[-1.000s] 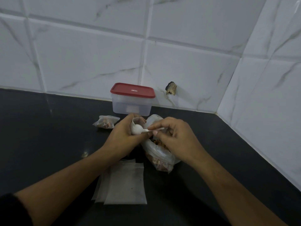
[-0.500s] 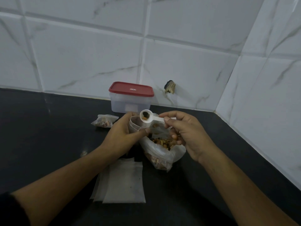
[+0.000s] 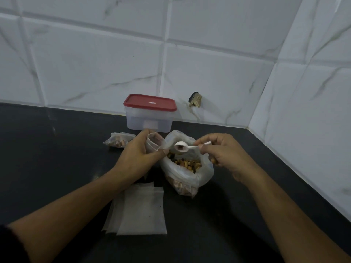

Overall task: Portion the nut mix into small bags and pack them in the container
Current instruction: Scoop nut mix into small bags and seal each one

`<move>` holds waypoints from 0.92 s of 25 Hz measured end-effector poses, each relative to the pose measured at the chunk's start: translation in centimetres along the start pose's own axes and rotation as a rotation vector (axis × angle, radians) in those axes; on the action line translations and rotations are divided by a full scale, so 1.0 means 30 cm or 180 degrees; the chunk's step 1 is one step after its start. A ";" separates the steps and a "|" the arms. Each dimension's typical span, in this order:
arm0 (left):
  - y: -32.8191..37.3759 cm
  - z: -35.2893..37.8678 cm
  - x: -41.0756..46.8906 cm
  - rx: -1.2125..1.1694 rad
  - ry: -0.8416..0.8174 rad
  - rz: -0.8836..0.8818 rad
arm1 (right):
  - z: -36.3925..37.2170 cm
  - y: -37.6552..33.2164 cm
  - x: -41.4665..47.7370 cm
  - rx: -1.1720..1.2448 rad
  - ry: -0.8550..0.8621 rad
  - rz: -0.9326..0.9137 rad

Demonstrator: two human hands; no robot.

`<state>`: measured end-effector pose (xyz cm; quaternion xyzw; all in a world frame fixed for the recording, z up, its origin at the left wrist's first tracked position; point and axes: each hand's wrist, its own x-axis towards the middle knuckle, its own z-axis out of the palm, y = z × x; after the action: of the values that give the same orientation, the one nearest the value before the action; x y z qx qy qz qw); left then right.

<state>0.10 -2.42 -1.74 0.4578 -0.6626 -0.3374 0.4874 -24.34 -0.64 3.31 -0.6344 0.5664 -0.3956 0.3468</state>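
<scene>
— Head view: where is the nut mix (image 3: 190,165), and who has hold of what?

— The mix sits in a large crumpled clear plastic bag (image 3: 190,182) with its mouth open. The bag rests on a black stone-like surface (image 3: 57,158), between the two hands. The left hand (image 3: 136,156) is curled round a small clear plastic bag (image 3: 154,144), holding it upright with its mouth rounded open. The right hand (image 3: 222,154) pinches the handle of a small white plastic measuring spoon (image 3: 181,146). The spoon's bowl hangs over the large bag's mouth, just beside the small bag. I cannot tell how much is in the spoon.

— What else is there?

— One filled small bag (image 3: 118,139) lies left of the left hand. A stack of flat empty small bags (image 3: 142,211) lies nearer the person. A rectangular clear plastic container with a red lid (image 3: 150,118) stands at the far side, against white marbled wall tiles (image 3: 95,63), lid on.

— How would the small bag handle?

— Likely light, limp and slippery: thin film that folds shut unless held. The grip belongs just under the rim, keeping the mouth wide, with support beneath as nuts add weight. The nuts are loose and would scatter if the spoon tips early. The container looks stiff and is best taken by its sides. Its lid must come off before packing.
</scene>
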 end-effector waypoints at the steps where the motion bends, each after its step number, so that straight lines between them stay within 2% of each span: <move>1: 0.001 0.000 0.000 0.0040 0.0012 0.0002 | 0.009 0.003 -0.001 -0.0154 -0.0107 -0.0064; 6: 0.003 -0.002 -0.001 0.0158 0.0186 0.0063 | 0.041 0.000 -0.001 -0.0730 -0.0529 -0.0618; 10: 0.002 -0.001 0.001 0.0148 0.0227 0.0066 | 0.029 0.004 0.012 -0.1853 -0.0422 -0.0900; 13: 0.000 -0.002 0.000 0.0016 0.0166 0.0014 | 0.013 0.004 0.013 -0.2275 -0.0332 -0.0932; 20: 0.002 -0.001 -0.004 -0.0045 0.0102 -0.0071 | 0.001 0.008 0.018 -0.1918 -0.0218 -0.0718; 23: 0.007 0.002 -0.008 0.0002 0.0080 -0.0061 | 0.008 0.011 0.021 -0.1189 -0.0154 -0.0420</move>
<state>0.02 -2.13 -1.64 0.4685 -0.6521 -0.3360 0.4923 -24.25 -1.32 2.97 -0.7328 0.5786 -0.2901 0.2098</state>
